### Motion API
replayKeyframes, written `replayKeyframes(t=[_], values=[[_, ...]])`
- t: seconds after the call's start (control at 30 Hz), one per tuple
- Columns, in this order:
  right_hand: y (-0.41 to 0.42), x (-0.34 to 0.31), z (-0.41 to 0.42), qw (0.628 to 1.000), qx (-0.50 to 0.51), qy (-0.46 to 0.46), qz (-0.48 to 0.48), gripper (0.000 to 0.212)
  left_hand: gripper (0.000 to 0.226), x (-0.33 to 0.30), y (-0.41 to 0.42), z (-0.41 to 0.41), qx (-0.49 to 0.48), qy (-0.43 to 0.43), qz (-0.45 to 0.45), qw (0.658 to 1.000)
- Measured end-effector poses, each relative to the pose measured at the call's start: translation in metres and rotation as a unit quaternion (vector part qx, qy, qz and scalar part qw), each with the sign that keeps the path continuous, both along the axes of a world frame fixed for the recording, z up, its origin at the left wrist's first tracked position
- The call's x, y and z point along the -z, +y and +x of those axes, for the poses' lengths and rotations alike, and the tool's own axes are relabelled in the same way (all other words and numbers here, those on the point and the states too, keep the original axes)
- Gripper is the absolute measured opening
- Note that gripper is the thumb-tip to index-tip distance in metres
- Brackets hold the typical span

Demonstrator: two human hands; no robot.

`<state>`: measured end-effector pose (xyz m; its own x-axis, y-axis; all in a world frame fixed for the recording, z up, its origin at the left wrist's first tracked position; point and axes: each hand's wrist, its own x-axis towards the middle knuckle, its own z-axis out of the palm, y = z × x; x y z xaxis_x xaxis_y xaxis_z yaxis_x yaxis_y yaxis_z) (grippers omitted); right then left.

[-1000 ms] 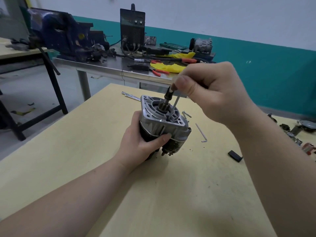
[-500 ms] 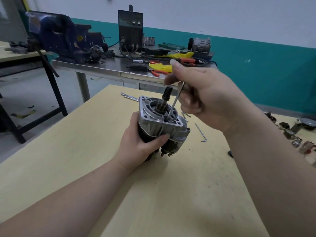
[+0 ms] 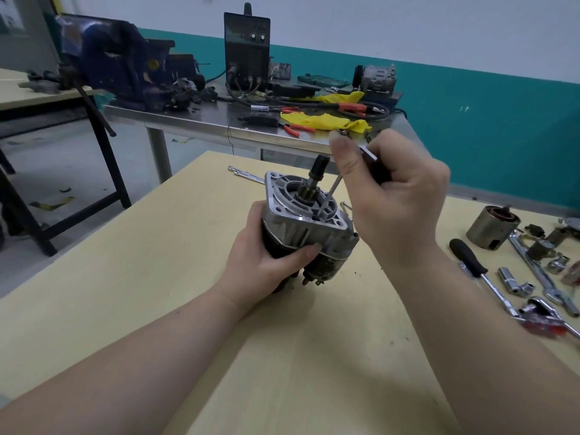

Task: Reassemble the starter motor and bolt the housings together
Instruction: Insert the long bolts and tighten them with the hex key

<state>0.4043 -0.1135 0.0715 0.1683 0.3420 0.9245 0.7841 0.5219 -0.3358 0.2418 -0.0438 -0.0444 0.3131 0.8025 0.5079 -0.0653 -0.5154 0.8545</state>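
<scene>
Since the moment before, the right hand (image 3: 395,199) had tipped back, so the short arm of the hex key (image 3: 329,196) stuck out above its fingers. It gripped the key, whose tip sat in the front housing (image 3: 301,215) of the starter motor (image 3: 307,233), just left of the hand. The left hand (image 3: 270,262) clasped the motor's dark body from below-left, holding it upright on the yellow table (image 3: 157,293).
</scene>
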Motion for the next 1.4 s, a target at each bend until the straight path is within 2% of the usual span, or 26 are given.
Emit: replayKeyframes(t=[0.07, 0.13, 0.2, 0.23, 0.3, 0.33, 0.4, 0.47, 0.57, 0.6, 0.63, 0.7, 0.77, 0.83, 0.9, 0.93, 1.0, 1.03, 1.07, 1.13, 1.23, 1.3, 1.33, 1.4], values=[[0.002, 0.001, -0.004, 0.995, 0.054, -0.060, 0.055, 0.048, 0.072, 0.000, 0.000, 0.000, -0.001, -0.004, -0.002, 1.000], [0.004, 0.001, -0.006, 0.995, 0.035, -0.075, 0.056, 0.039, 0.072, 0.000, 0.000, 0.000, -0.001, -0.003, -0.002, 1.000], [0.003, -0.002, -0.008, 0.999, -0.026, -0.035, 0.007, 0.031, 0.072, 0.000, -0.001, 0.000, -0.003, -0.004, 0.002, 1.000], [0.002, -0.002, -0.009, 0.996, -0.078, 0.020, -0.031, 0.027, 0.073, 0.000, -0.001, -0.001, -0.003, -0.005, 0.001, 1.000], [-0.002, -0.002, -0.013, 0.957, -0.215, 0.162, -0.109, 0.027, 0.073, -0.001, 0.000, 0.000, 0.002, -0.006, -0.003, 1.000], [-0.003, -0.001, -0.014, 0.933, -0.267, 0.203, -0.131, 0.031, 0.074, -0.001, 0.000, 0.000, 0.004, -0.006, -0.002, 1.000], [-0.005, 0.002, -0.013, 0.912, -0.318, 0.208, -0.156, 0.034, 0.072, 0.000, 0.000, 0.000, 0.005, -0.007, -0.002, 1.000], [-0.008, 0.000, -0.004, 0.891, -0.368, 0.189, -0.190, 0.028, 0.071, 0.000, 0.000, -0.002, 0.003, -0.005, -0.003, 1.000], [-0.013, -0.007, 0.012, 0.819, -0.467, 0.211, -0.258, 0.039, 0.070, -0.001, -0.001, -0.002, 0.005, -0.001, -0.002, 1.000], [-0.014, -0.011, 0.014, 0.823, -0.460, 0.207, -0.260, 0.037, 0.072, -0.002, 0.000, -0.002, 0.008, -0.001, -0.003, 1.000], [-0.015, -0.014, 0.014, 0.847, -0.427, 0.189, -0.252, 0.032, 0.074, -0.002, 0.000, -0.001, 0.011, 0.000, -0.004, 1.000], [-0.012, -0.022, 0.011, 0.929, -0.291, 0.096, -0.209, 0.022, 0.076, -0.001, 0.000, -0.001, 0.013, 0.001, 0.000, 1.000], [-0.007, -0.032, 0.006, 0.977, -0.132, -0.017, -0.164, 0.028, 0.075, 0.000, 0.000, -0.001, 0.011, 0.000, -0.003, 1.000], [-0.004, -0.042, 0.002, 0.983, -0.043, -0.083, -0.160, 0.037, 0.072, 0.000, -0.001, -0.001, 0.005, -0.001, -0.004, 1.000], [-0.004, -0.049, -0.002, 0.977, -0.035, -0.097, -0.188, 0.022, 0.071, 0.000, -0.001, -0.001, 0.005, -0.004, -0.004, 1.000], [-0.004, -0.051, -0.004, 0.972, -0.022, -0.096, -0.212, 0.020, 0.071, 0.000, -0.001, -0.001, 0.008, -0.005, -0.004, 1.000], [-0.002, -0.053, -0.004, 0.965, 0.001, -0.075, -0.252, 0.035, 0.072, 0.000, 0.000, 0.000, 0.011, -0.006, -0.004, 1.000], [0.000, -0.054, -0.002, 0.962, 0.001, -0.048, -0.270, 0.035, 0.072, 0.000, 0.000, 0.000, 0.011, -0.005, -0.003, 1.000], [0.001, -0.056, 0.000, 0.958, -0.014, -0.015, -0.287, 0.029, 0.073, 0.001, 0.000, 0.000, 0.011, -0.004, -0.003, 1.000], [-0.004, -0.059, 0.005, 0.940, -0.108, 0.057, -0.317, 0.013, 0.071, 0.001, 0.000, 0.000, 0.010, -0.007, -0.002, 1.000], [-0.014, -0.053, 0.015, 0.883, -0.281, 0.118, -0.356, 0.030, 0.066, 0.000, -0.001, -0.001, 0.008, -0.009, 0.006, 1.000], [-0.013, -0.045, 0.022, 0.839, -0.374, 0.163, -0.360, 0.026, 0.065, -0.001, -0.001, -0.001, 0.003, -0.004, 0.013, 1.000], [-0.011, -0.041, 0.024, 0.822, -0.404, 0.183, -0.357, 0.025, 0.065, -0.001, -0.001, -0.001, 0.002, -0.001, 0.014, 1.000], [-0.007, -0.034, 0.025, 0.810, -0.428, 0.218, -0.336, 0.023, 0.065, -0.001, 0.000, -0.001, 0.003, 0.003, 0.017, 1.000]])
